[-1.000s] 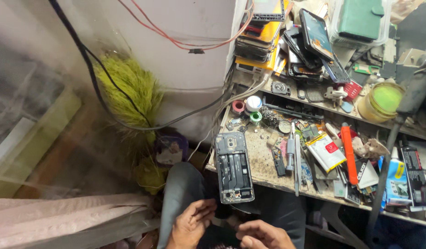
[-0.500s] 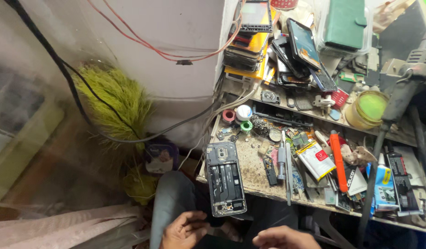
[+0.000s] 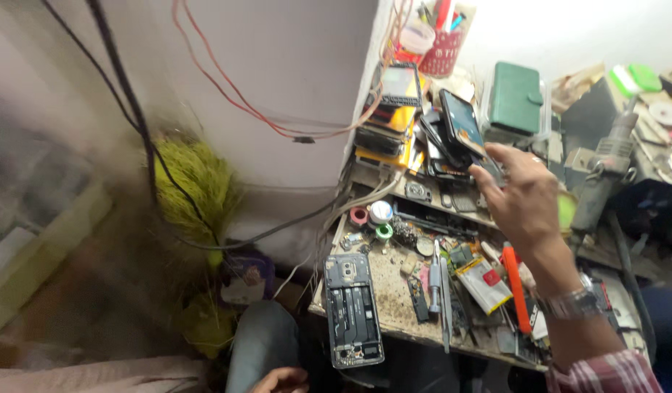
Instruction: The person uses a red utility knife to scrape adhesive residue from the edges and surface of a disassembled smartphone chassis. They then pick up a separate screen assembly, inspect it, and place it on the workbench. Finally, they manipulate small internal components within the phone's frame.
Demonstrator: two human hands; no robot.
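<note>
**Right hand reaching over a cluttered repair bench**

The right hand [image 3: 524,198], a metal watch on its wrist, is stretched out above the far side of the worktop [image 3: 394,291], fingers loosely spread and holding nothing. Its fingertips are just beside a black smartphone with a lit blue screen [image 3: 461,124], which leans tilted on a stack of other phones at the worktop's back edge; whether they touch it cannot be told. The left hand [image 3: 281,380] shows only partly at the bottom edge, low by the knee, and its grip cannot be told. An opened grey phone body with its insides exposed [image 3: 353,309] lies at the worktop's near left corner, well apart from the right hand. An orange-handled tool [image 3: 514,287] lies below the right wrist.
</note>
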